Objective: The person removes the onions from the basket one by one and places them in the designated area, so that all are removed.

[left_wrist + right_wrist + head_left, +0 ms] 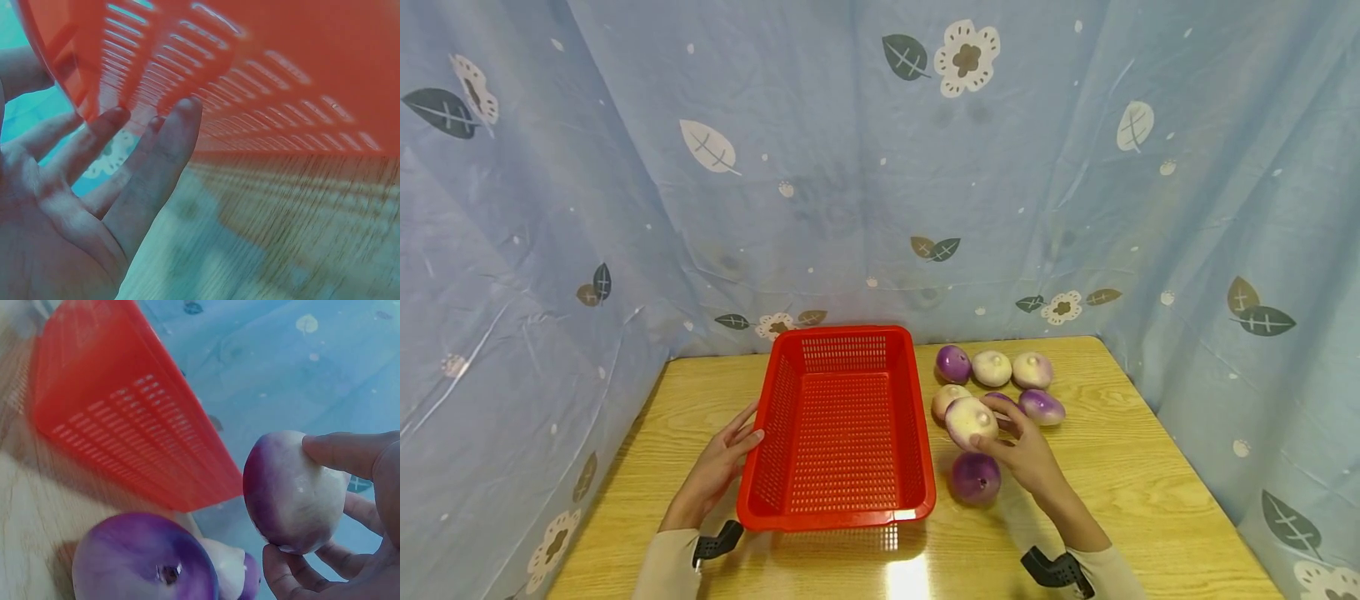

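Observation:
My right hand [1026, 450] holds a white-and-purple turnip [294, 490] between thumb and fingers, raised above the other turnips just right of the basket. On the left, my other hand [721, 462] grips the side of a red plastic basket [923, 433], its thumb over the rim. The fingers [181, 119] lie against the slotted outer wall in the left wrist view. The basket's slotted floor [842, 442] is bare. Close below the held turnip sits a purple one [976, 478], and a pale one [950, 400] is partly hidden behind it.
Several more turnips lie at the back right: a purple one [953, 364], two pale ones with one at the middle [992, 367], and a longish purple one [1042, 407]. The wooden table [1135, 467] meets a blue patterned curtain [820, 208] behind and at both sides.

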A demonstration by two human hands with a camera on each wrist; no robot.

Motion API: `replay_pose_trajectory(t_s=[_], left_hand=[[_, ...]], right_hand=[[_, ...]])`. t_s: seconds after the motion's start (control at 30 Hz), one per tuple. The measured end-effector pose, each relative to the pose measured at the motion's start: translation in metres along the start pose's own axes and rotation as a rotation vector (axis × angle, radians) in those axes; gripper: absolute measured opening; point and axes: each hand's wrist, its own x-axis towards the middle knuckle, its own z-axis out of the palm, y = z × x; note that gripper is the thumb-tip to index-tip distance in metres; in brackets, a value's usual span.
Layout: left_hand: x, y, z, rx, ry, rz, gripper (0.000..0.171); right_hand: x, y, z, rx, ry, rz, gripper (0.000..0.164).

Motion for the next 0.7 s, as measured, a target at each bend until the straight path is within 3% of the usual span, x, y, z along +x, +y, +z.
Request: replay_pose_trajectory(t_s=[0.37, 0.7], left_hand=[[0.001, 0.002, 0.000, 0.009, -0.002, 0.004, 0.063], [0.002, -0.001, 0.000, 0.006, 0.016, -0.004, 0.062]], right_hand=[[-0.013, 0.013, -0.023, -0.108, 0.085, 0.104, 0.059], [-0.021, 0.029, -0.037, -0.163, 0.120, 0.147, 0.062]])
